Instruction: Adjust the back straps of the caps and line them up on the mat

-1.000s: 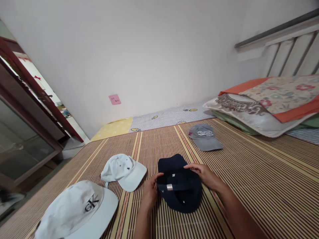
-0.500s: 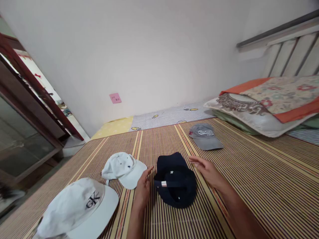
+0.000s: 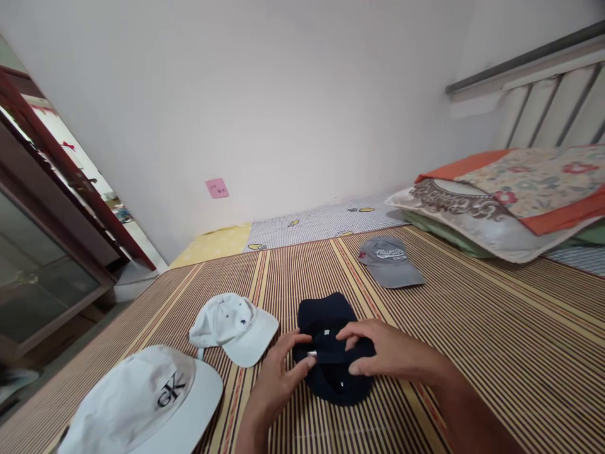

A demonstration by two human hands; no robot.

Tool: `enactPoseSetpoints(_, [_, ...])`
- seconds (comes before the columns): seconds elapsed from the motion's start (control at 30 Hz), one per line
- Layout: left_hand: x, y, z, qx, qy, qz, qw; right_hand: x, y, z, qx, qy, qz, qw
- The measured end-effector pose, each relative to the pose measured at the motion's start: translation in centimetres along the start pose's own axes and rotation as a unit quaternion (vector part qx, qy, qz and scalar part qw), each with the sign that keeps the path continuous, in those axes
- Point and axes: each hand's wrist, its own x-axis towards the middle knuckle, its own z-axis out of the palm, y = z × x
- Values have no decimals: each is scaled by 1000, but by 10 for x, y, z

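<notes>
A navy baseball cap [image 3: 331, 312] lies upside down on the striped mat, its brim pointing away from me and its inside facing up. Across its opening runs the back strap with a small metal buckle [image 3: 312, 354]. My left hand [image 3: 278, 372] is at the cap's left side, thumb and forefinger apart on either side of the strap by the buckle. From the right, my right hand [image 3: 382, 353] reaches over the cap, its thumb and forefinger also spread around the strap. Whether the fingertips press on the cloth is hard to see.
Left of my hands lie a white cap with a small dark emblem [image 3: 236, 325] and a larger white cap with CK letters [image 3: 137, 397]. A grey cap [image 3: 392, 260] rests farther back. Pillows [image 3: 472, 208] are stacked at the right, against the white wall [image 3: 307, 113].
Both my hands have moved inward from beside the navy cap to over its strap, their fingers now curved. The caps stay in place.
</notes>
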Motion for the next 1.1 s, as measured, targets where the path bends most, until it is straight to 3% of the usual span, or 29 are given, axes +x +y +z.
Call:
enactPoseSetpoints(0.13, [5, -4, 2, -22, -14, 7, 1000, 11, -1, -2, -13, -66, 28, 997])
enactPoseSetpoints(0.47, [14, -3, 2, -124, -58, 26, 990, 11, -2, 3, 27, -60, 35, 997])
enactPoseSetpoints(0.67, [19, 17, 4, -4, -23, -4, 1000, 11, -3, 2, 33, -57, 26, 997])
enactPoseSetpoints(0.83, [28, 35, 5, 29, -95, -47, 994, 15, -2, 4, 41, -51, 27, 997])
enactPoseSetpoints(1.1, [40, 20, 11, -109, -170, -79, 976, 19, 3, 5, 62, -53, 20, 996])
